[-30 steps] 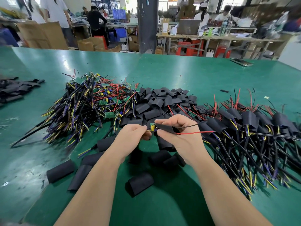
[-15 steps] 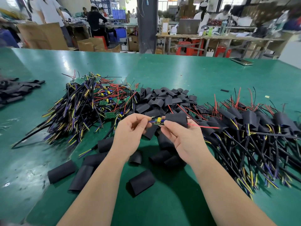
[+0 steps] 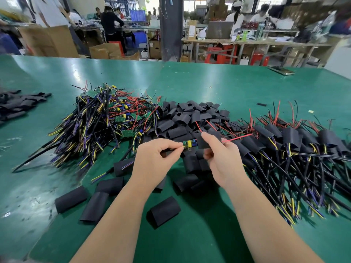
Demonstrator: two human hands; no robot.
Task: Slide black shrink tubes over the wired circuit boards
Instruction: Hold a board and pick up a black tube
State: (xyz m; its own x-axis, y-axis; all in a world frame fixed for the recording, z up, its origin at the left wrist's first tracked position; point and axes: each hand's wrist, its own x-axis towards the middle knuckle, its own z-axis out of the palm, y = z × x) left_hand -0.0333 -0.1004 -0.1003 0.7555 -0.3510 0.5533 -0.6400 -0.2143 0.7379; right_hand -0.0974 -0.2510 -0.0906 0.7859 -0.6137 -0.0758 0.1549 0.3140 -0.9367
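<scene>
Above the green table (image 3: 209, 82), the left hand (image 3: 153, 160) pinches the wire end of a small circuit board (image 3: 190, 143); the right hand (image 3: 222, 158) pinches a black shrink tube (image 3: 204, 142) at the board's far end; red wire (image 3: 237, 138) pokes out rightward

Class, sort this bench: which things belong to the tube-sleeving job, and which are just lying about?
Job: circuit board, held by the left hand; shrink tube in the right hand; bare wired boards; loose tubes; sleeved boards.
Lying about: phone at the far edge; small black scrap.
</scene>
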